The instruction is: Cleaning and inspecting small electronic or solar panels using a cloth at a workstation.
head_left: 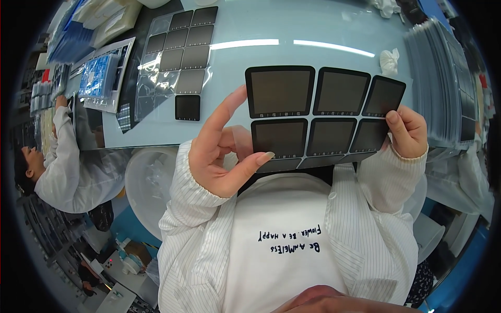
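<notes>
Both my hands hold up a clear plastic sheet carrying several dark, glossy rectangular panels in rows. At its left edge, my left hand has the thumb on the front near a lower panel and the fingers spread behind. My right hand pinches the right edge, thumb in front, other fingers mostly behind. The sheet is tilted between my chest and the table, and its lowest row is partly out of sight. A single dark panel lies on the table to the left of the sheet.
A similar clear sheet with dark panels and vacant spots lies at left on the glass-topped table. Tall sheet stacks stand at right, near crumpled white tissue. White tubs flank me. A co-worker sits at left.
</notes>
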Tool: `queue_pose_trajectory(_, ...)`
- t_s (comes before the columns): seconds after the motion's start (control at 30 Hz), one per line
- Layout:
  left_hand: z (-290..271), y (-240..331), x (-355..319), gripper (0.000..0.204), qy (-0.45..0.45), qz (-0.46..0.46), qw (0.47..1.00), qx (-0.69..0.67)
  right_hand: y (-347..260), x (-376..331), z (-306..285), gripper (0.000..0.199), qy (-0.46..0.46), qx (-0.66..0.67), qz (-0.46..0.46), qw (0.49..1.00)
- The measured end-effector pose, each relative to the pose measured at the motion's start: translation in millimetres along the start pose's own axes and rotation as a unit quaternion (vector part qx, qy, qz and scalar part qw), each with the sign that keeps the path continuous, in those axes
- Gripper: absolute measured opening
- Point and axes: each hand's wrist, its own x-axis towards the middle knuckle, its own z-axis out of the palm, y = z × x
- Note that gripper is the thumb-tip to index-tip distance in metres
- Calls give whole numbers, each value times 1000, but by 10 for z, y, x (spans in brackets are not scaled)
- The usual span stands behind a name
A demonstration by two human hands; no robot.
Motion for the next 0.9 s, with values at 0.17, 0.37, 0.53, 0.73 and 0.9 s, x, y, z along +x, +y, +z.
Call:
queue_pose_trajectory(0.17,9,19,-11,79,9,0,1000,2,-10,-21,-20,29,-11,-7,-8,1000)
queue_pose_trajectory(0.37,1,19,-8,79,29,-2,999,-16,-37,-58,-26,32,-8,-8,-1,1000)
queue_pose_trajectory(0.53,-66,-2,-58,80,46,5,999,-3,-73,-29,-34,31,-88,-2,-50,995)
queue_pose_trajectory(0.73,-85,15,-78,79,73,-25,997,-32,-115,-73,15,18,-52,29,-16,998)
queue_pose_trajectory(0.9,-153,-32,-116,79,92,-29,995,-25,-155,-53,95,18,-42,42,-13,998)
